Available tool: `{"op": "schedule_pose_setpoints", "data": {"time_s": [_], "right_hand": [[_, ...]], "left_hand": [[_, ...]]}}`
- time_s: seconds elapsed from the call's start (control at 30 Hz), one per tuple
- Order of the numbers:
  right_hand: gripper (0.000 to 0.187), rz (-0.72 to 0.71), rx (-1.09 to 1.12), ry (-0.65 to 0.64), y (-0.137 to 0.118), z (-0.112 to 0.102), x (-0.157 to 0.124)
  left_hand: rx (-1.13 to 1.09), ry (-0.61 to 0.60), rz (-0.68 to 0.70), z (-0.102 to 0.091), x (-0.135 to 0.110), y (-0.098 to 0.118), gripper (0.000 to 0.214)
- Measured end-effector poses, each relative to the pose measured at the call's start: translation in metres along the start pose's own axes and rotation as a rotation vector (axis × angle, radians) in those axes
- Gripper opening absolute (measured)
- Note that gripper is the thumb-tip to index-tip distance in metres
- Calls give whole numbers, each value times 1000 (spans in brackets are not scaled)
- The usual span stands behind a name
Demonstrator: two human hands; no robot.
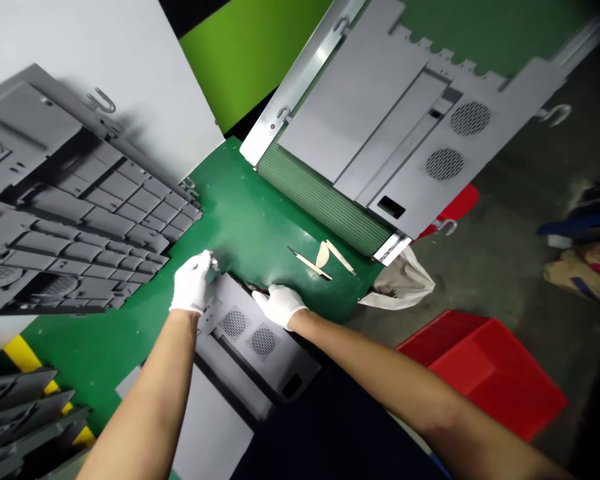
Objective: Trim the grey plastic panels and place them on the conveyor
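A grey plastic panel with two round grilles and a small dark slot lies on the green table in front of me. At its far left corner, my left hand, in a white glove, is closed in a pinch. A small greyish thing shows at those fingertips, too blurred to name. My right hand, also gloved, is closed on the panel's far edge. Something dark and red sits by its fingertips, partly hidden. Beyond the right hand lie tools with cream handles and a cream curved piece.
A similar panel rests on a green conveyor ahead. Ribbed grey panels stand at left, with more grey parts below them. A white bag hangs by the table's right edge, near a red bin.
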State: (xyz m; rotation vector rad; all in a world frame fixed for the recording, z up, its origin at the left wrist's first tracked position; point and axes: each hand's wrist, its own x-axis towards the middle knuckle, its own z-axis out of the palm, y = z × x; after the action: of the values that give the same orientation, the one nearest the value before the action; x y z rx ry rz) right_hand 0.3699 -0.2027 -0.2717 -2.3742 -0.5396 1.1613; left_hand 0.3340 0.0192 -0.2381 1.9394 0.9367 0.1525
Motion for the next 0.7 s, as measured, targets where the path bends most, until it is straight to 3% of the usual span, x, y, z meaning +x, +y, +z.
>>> {"op": "schedule_pose_setpoints", "data": {"time_s": [0.07,0.13,0.27,0.37,0.43,0.5,0.53,0.6,0.63,0.7], "right_hand": [[68,57,93,4,22,-4,-19],[67,124,189,-1,54,-6,-43],[64,303,311,16,120,4,-95],[62,402,394,48,155,19,-122],[61,423,448,81,170,28,-133],[61,419,492,113,179,32,-142],[62,415,510,126,182,32,-145],[63,408,536,140,186,29,-151],[63,401,537,145,188,26,-154],[62,386,512,154,189,17,-158]], "left_hand": [[19,-8,23,10,-11,16,39],[31,-161,42,38,-30,33,37],[49,-575,145,139,-85,70,37],[-11,-742,230,215,-124,100,40],[-17,-805,242,242,-134,118,47],[115,-754,307,240,-127,127,57],[240,-656,359,228,-118,127,61],[548,-316,394,187,-93,119,67],[711,-122,266,161,-80,111,74],[931,216,-272,111,-57,87,101]]}}
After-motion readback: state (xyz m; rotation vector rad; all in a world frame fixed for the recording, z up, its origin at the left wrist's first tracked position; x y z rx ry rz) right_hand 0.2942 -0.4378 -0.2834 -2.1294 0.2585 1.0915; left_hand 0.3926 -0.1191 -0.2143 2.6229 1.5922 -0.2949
